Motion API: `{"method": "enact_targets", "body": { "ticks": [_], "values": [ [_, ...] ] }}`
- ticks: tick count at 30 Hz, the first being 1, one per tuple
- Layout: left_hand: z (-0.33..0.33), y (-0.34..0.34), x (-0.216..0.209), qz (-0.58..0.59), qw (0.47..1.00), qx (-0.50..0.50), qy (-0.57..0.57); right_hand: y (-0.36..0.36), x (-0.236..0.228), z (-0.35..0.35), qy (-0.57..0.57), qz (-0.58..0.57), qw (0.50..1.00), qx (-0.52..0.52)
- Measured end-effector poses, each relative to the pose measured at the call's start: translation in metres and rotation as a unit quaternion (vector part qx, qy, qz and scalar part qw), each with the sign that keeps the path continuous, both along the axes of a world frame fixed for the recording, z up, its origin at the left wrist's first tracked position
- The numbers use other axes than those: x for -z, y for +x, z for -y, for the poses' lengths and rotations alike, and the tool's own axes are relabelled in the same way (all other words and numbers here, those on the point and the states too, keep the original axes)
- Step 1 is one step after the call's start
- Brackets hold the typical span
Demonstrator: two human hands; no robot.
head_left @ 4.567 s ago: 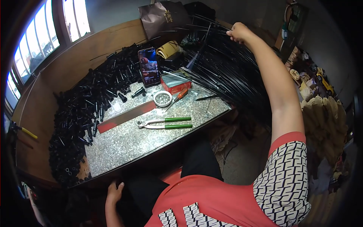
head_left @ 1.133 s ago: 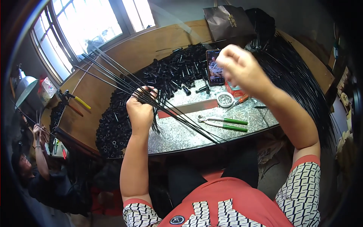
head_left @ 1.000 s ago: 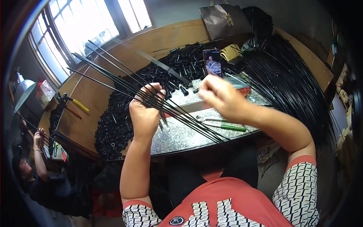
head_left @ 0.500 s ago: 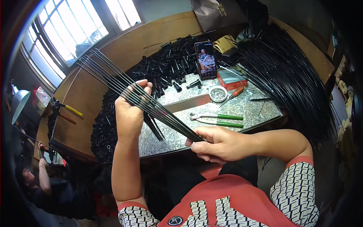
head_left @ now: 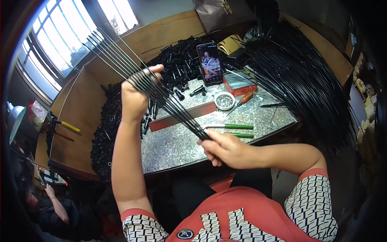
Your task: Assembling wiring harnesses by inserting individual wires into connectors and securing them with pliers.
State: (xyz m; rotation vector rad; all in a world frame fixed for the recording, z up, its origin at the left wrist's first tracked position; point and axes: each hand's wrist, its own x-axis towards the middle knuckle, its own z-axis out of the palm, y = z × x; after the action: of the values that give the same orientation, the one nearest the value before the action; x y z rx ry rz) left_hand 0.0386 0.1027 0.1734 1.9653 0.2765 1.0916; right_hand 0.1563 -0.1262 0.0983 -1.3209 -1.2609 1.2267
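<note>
A bundle of long, thin black rods (head_left: pixel 176 109) slants across in front of me, fanned out at its upper left end. My left hand (head_left: pixel 136 93) is closed around the rods at about mid-length, its index finger stretched over them. Lower down, my right hand (head_left: pixel 230 148) grips the gathered ends between thumb and fingers. Beneath the bundle lie a flat reddish bar (head_left: pixel 183 115) and green-handled pincers (head_left: pixel 238 126), whose jaws are partly hidden behind the rods and my right hand.
Small black tubular parts (head_left: pixel 105 141) are heaped along the bench's left and back. A phone (head_left: pixel 210 64) leans upright beside a red box (head_left: pixel 238 84), a white dish (head_left: pixel 224 101) and a screwdriver (head_left: pixel 245 97). Many black rods (head_left: pixel 300 72) lie right. Another person (head_left: pixel 60 209) works lower left.
My left hand has risen slightly with the rods, and their upper ends are spread wider. My right hand still grips the lower ends. The whole view has shifted a little.
</note>
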Motion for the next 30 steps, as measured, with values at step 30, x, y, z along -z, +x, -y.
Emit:
{"method": "enact_targets", "body": {
  "ticks": [30],
  "values": [
    [0.100, -0.061, 0.184, -0.312, 0.864, 0.011, 0.395, 0.011, 0.165, 0.021, 0.087, 0.285, 0.952, -0.072]
  ]
}}
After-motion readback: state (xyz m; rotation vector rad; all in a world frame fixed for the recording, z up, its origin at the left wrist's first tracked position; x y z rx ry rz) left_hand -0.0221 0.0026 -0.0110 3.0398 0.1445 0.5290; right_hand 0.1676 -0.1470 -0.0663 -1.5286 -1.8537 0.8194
